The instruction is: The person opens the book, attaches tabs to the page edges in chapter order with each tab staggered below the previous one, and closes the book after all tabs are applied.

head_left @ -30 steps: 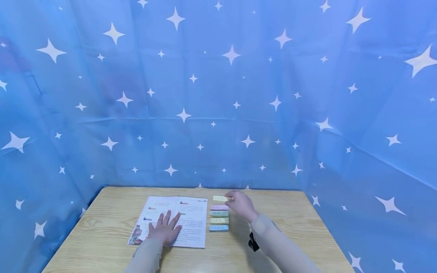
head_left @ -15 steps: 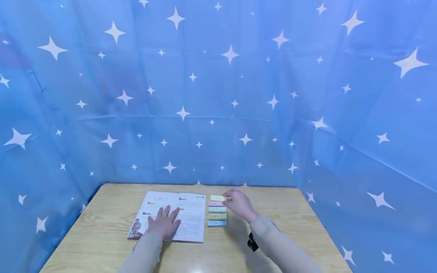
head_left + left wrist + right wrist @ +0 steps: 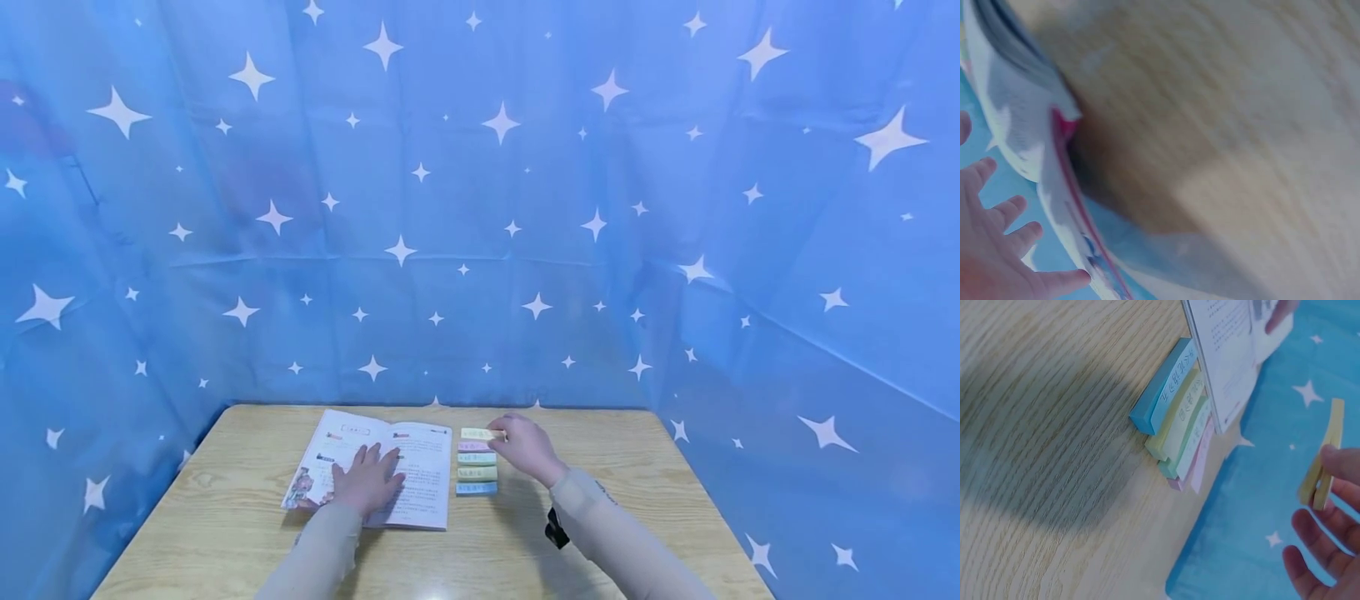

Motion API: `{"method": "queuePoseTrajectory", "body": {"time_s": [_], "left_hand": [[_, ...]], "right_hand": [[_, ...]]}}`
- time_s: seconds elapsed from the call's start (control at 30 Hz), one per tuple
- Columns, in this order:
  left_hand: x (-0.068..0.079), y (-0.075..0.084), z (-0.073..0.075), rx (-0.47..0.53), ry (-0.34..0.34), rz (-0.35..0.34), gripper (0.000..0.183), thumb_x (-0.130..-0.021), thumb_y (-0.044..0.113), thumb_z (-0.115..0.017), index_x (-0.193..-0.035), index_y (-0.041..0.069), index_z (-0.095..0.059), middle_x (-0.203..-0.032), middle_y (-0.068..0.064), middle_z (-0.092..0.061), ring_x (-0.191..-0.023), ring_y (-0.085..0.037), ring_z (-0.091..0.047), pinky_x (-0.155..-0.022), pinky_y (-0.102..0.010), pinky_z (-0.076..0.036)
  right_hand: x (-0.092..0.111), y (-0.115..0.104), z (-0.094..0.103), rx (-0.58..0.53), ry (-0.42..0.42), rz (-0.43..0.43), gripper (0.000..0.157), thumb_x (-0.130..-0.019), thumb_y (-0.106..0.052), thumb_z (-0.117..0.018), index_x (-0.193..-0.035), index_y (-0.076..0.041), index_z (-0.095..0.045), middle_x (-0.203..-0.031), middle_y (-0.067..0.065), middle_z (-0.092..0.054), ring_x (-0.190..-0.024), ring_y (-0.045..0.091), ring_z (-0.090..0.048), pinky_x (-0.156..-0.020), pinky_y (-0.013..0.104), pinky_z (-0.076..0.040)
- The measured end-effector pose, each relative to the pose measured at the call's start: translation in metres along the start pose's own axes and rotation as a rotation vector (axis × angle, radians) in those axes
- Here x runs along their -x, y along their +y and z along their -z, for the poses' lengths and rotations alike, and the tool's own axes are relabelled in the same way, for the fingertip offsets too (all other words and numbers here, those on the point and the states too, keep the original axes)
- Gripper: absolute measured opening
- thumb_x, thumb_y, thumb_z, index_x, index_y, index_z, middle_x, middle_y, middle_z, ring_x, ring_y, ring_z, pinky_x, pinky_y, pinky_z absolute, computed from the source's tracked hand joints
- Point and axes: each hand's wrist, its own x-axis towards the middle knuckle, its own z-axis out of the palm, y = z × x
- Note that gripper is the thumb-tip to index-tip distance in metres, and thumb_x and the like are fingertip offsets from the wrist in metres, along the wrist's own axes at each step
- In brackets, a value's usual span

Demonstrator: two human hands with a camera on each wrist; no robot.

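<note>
My left hand (image 3: 366, 482) lies over the middle of an open printed book (image 3: 423, 487), its fingers spread across the pages. In the left wrist view, the fingers (image 3: 1015, 240) are straight and apart beside the book's curved edge (image 3: 1054, 175). The left page stands slightly raised at its lower left corner, with shadow beneath. With thumb and fingers my right hand (image 3: 528, 450) pinches a pale yellow sticky note pad (image 3: 1322, 469), whose top sheet splits away from the rest. That pad is at the far end of a column of similar pads.
Right of the book lie a pink pad (image 3: 474, 447), a green pad (image 3: 477, 459), a yellow pad (image 3: 477, 474) and a blue pad (image 3: 477, 489), all with handwriting. They lie on a wooden table (image 3: 630, 533). A blue star-patterned curtain (image 3: 480, 208) hangs around the table.
My left hand has slid slightly right over the book, and the left page's lower corner has risen. The right hand has brought the yellow pad closer to the pink one.
</note>
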Motion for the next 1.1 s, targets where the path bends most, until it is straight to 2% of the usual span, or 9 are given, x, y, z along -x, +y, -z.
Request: {"method": "queuePoseTrajectory", "body": {"time_s": [0.3, 0.57, 0.67, 0.8, 0.97, 1.1], "left_hand": [[-0.006, 0.021, 0.006, 0.029, 0.094, -0.091, 0.056, -0.095, 0.048, -0.052, -0.143, 0.018, -0.049, -0.147, -0.017, -0.042, -0.138, -0.042, -0.031, -0.102, -0.078, -0.014], [-0.01, 0.04, 0.007, 0.092, 0.12, -0.155, 0.072, -0.089, 0.06, -0.056, -0.149, 0.024, -0.041, -0.145, -0.016, -0.045, -0.135, -0.038, -0.037, -0.103, -0.074, -0.02], [-0.01, 0.049, 0.007, 0.111, 0.131, -0.171, 0.075, -0.087, 0.061, -0.059, -0.149, 0.023, -0.04, -0.143, -0.015, -0.048, -0.133, -0.037, -0.041, -0.103, -0.072, -0.025], [-0.012, 0.062, 0.007, 0.151, 0.163, -0.222, 0.078, -0.085, 0.06, -0.062, -0.147, 0.019, -0.042, -0.138, -0.014, -0.052, -0.127, -0.035, -0.048, -0.099, -0.064, -0.038], [-0.012, 0.078, 0.009, 0.208, 0.195, -0.298, 0.072, -0.083, 0.054, -0.069, -0.141, 0.015, -0.051, -0.135, -0.009, -0.057, -0.121, -0.032, -0.054, -0.095, -0.053, -0.047], [-0.011, 0.084, 0.009, 0.211, 0.236, -0.352, 0.06, -0.083, 0.049, -0.073, -0.131, 0.015, -0.06, -0.127, -0.006, -0.062, -0.117, -0.029, -0.057, -0.092, -0.051, -0.049]], "right_hand": [[0.004, -0.002, 0.007, 0.023, -0.001, 0.018, 0.022, -0.089, -0.019, -0.07, -0.109, -0.011, -0.072, -0.104, 0.003, -0.068, -0.078, 0.012, -0.065, -0.063, 0.028, -0.053], [0.01, -0.003, 0.012, 0.043, 0.012, 0.02, 0.022, -0.088, -0.02, -0.071, -0.108, -0.011, -0.073, -0.104, 0.002, -0.069, -0.078, 0.011, -0.065, -0.062, 0.026, -0.053], [0.013, -0.003, 0.01, 0.036, 0.009, 0.022, 0.023, -0.087, -0.02, -0.072, -0.107, -0.009, -0.073, -0.103, 0.003, -0.068, -0.077, 0.012, -0.065, -0.063, 0.026, -0.053], [0.017, -0.002, 0.005, 0.03, 0.006, 0.021, 0.023, -0.085, -0.018, -0.073, -0.106, -0.008, -0.073, -0.099, 0.002, -0.066, -0.075, 0.012, -0.063, -0.063, 0.027, -0.053], [0.021, 0.001, 0.002, 0.044, 0.0, 0.026, 0.023, -0.086, -0.018, -0.072, -0.107, -0.008, -0.073, -0.098, 0.001, -0.066, -0.075, 0.011, -0.062, -0.063, 0.026, -0.052], [0.023, 0.0, 0.001, 0.045, -0.005, 0.045, 0.023, -0.087, -0.019, -0.071, -0.107, -0.007, -0.073, -0.1, 0.002, -0.066, -0.076, 0.011, -0.064, -0.063, 0.026, -0.053]]}}
